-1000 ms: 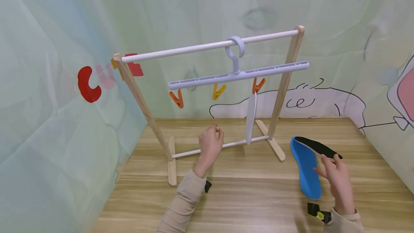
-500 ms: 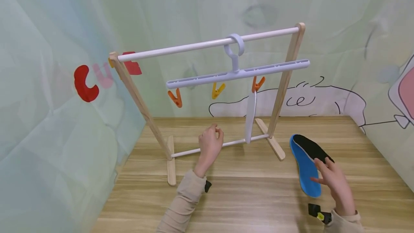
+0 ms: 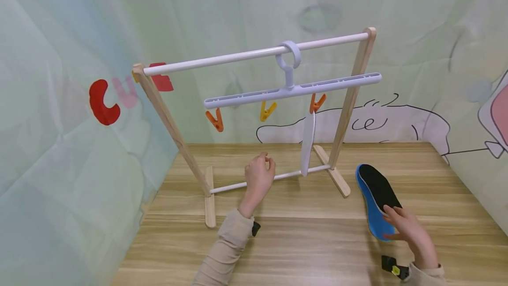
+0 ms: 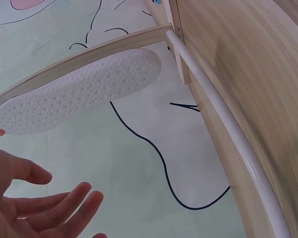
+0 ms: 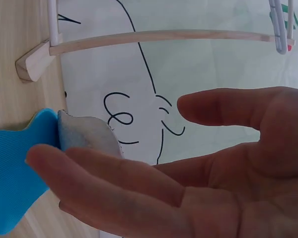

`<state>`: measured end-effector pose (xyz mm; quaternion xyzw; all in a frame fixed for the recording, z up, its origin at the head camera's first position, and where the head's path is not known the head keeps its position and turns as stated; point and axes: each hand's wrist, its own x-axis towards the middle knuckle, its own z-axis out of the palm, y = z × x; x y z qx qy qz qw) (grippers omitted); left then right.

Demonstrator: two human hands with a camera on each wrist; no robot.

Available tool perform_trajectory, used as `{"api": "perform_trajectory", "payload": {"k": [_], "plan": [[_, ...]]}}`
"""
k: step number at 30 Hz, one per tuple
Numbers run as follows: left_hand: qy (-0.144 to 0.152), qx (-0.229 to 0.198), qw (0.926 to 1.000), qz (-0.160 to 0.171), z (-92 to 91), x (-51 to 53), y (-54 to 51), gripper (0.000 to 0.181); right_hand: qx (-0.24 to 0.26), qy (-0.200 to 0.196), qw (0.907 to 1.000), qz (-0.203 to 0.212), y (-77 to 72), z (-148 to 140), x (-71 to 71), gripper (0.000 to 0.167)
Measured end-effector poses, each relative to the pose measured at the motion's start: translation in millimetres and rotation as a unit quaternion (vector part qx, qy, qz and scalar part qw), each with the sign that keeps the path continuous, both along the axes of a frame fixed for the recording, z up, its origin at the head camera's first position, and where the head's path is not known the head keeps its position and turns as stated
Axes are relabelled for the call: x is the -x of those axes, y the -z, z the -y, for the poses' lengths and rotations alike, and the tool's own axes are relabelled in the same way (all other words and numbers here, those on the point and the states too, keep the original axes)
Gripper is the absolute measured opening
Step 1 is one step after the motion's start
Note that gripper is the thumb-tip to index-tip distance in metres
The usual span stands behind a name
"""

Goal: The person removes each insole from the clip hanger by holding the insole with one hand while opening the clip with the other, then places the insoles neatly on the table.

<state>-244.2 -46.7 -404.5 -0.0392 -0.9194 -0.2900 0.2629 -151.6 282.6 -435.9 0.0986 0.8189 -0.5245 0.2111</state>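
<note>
On the table at the right, a black insole (image 3: 378, 184) lies over a blue insole (image 3: 374, 219), slightly turned from it. My right hand (image 3: 414, 235) has its fingertips at the black insole's near part; the right wrist view shows the hand (image 5: 188, 183) with fingers extended, thumb apart, beside the blue insole (image 5: 20, 168) and a pale insole surface (image 5: 92, 131). My left hand (image 3: 259, 178), loosely bent and empty, is raised before the rack. A white insole (image 3: 308, 144) hangs from an orange clip (image 3: 316, 104); the left wrist view shows its dimpled surface (image 4: 84, 89).
A wooden rack with a white top rod (image 3: 222, 60) carries a pale lilac hanger (image 3: 325, 86). Another orange clip (image 3: 215, 121) and a yellow clip (image 3: 267, 111) hang under it, holding nothing. The rack's right foot (image 3: 337, 180) stands left of the insoles. A printed curtain is behind.
The black insole has swung round toward me, now covering more of the blue one. My right hand has moved nearer and slightly left with it. The left hand has stayed in place.
</note>
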Motion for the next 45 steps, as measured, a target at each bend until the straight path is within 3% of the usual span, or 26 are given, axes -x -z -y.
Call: {"api": "perform_trajectory", "payload": {"k": [8,14,26,37,45], "plan": [[0.0,0.002,1.0,-0.001,-0.5,-0.2,-1.0,0.023,-0.005,-0.018,0.9992,0.035,11.5,-3,-4.2,0.083],[0.001,0.006,1.0,-0.005,-0.7,-1.0,-2.4,0.022,-0.007,-0.027,0.9988,0.04,19.0,-3,-6.6,0.083],[0.002,0.005,0.9999,-0.008,0.2,-0.6,-2.2,0.022,-0.011,-0.022,0.9993,0.027,21.0,-1,-10.3,0.076],[0.0,0.01,0.9999,-0.005,0.1,-0.8,-3.5,0.022,-0.014,-0.022,0.9986,0.045,20.1,-1,-10.7,0.082],[-0.004,0.012,0.9999,-0.01,0.2,-1.5,-2.8,0.022,-0.022,-0.029,0.999,0.026,17.7,0,-10.7,0.08]]}}
